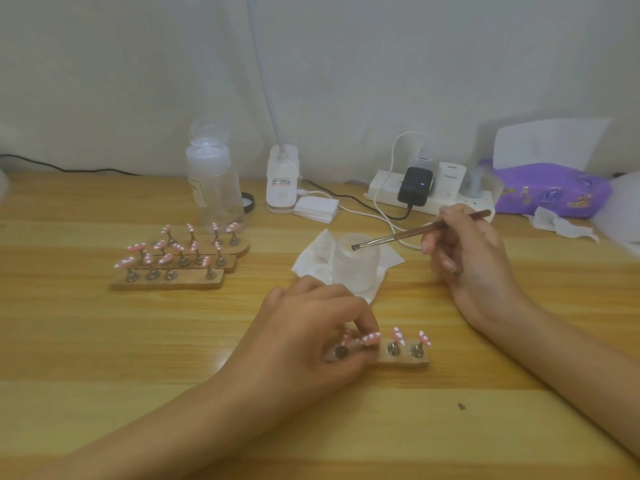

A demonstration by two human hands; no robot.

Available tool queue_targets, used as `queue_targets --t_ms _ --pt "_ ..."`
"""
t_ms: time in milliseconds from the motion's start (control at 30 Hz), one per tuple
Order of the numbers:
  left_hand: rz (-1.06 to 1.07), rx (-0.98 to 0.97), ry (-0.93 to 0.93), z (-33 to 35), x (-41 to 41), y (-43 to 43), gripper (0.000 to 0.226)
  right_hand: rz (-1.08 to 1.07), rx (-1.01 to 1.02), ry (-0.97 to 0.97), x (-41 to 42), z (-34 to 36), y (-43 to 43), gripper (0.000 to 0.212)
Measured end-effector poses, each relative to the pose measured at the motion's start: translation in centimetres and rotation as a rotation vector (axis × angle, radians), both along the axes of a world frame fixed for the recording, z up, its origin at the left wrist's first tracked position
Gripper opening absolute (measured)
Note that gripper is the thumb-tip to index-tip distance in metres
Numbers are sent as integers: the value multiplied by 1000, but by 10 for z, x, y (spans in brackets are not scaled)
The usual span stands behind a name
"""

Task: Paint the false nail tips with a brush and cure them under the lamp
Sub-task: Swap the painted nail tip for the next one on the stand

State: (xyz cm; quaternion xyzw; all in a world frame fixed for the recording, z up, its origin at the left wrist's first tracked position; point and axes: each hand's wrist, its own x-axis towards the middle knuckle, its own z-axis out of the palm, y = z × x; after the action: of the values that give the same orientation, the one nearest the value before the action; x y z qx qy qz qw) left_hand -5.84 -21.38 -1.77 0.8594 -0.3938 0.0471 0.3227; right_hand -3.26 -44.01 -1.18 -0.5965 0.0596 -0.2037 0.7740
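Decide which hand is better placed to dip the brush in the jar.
The right hand: it holds the brush, bristles at the mouth of the jar. The left hand grips the near nail stand.

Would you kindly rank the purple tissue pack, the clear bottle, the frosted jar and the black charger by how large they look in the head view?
1. purple tissue pack
2. clear bottle, close to the pack in apparent size
3. frosted jar, nearer the camera, so its true size is unsure
4. black charger
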Motion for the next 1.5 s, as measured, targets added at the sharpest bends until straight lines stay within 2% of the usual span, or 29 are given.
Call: queue_targets --t_ms 200,267,400,600,733,867,1100,1300,1500 --pt "5 100 -250 7 -8 -1 16 -25 17 -15 -2 2 1 31" --pt "-5 108 -278 7 -9 -1 16 -32 -2 -19 -2 2 1 32" --pt "-6 107 -205 7 -7 -1 19 -21 -2 -17 -2 1 1 34" --pt "-8 56 61 2 2 1 14 -4 -20 -20 -1 1 1 32" --pt "-15 28 126 2 4 1 34 -9 -19 -13 -2 1 2 31" --pt "18 93 43 5 0 2 17 -6 -14 -10 -3 2 1 30" --pt "-11 111 -25 9 -7 3 11 3 -20 2 -2 1 1 29" --pt "-29 88 -322 9 -12 3 3 -3 -18 3 -2 0 0 31" --pt "-21 80 -494 11 -17 3 20 -36 -9 -36 -1 -1 -2 33"
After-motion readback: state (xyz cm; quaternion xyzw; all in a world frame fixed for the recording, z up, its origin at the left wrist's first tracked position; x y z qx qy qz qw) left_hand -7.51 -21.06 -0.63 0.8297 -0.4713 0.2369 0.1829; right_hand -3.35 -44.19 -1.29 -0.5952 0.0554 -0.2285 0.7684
